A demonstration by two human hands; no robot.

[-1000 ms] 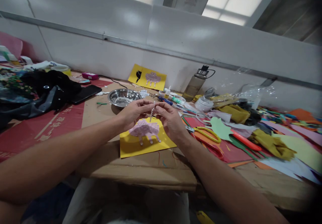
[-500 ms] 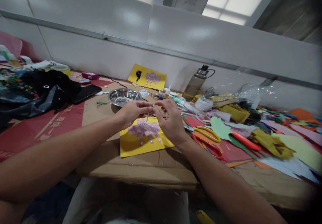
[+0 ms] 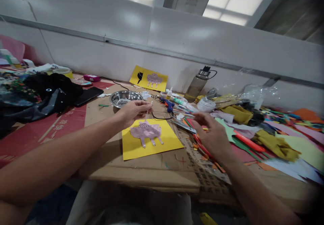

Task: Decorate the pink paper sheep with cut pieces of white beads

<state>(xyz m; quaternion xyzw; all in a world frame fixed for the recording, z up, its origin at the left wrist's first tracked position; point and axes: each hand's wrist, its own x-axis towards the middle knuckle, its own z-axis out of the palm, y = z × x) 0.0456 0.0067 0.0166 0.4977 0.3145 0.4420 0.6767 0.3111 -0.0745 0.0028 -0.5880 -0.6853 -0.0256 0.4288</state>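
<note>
A: Okay, so where's our bead string [image 3: 151, 103] at?

B: Up in our left hand [image 3: 134, 113], pinched tight between thumb and fingertips. A bit of it pokes above the grip and a bit dangles below, just over the far edge of the yellow card [image 3: 173, 139].

A: And that card's flat on the cardboard [image 3: 141, 172], right?

B: Yep, with the purple cutout [image 3: 150, 133] on it. We've got beads along its upper part and one at the bottom of each leg.

A: What's our right hand [image 3: 212, 134] up to?

B: It's over by the scissors [image 3: 184, 125], thumb and forefinger apart. It covers part of the handles, so we honestly can't tell if it's gripping them.

A: What else is around us?

B: Metal bowl [image 3: 111, 101] just behind the left hand, blue glue gun [image 3: 169, 105] beyond the card, green paper [image 3: 226, 130] by the right hand. Further back, a second yellow card [image 3: 143, 83] leans near the wall, and the drink bottle [image 3: 195, 87] stands to its right. Phone [image 3: 89, 96]'s way off left.
</note>
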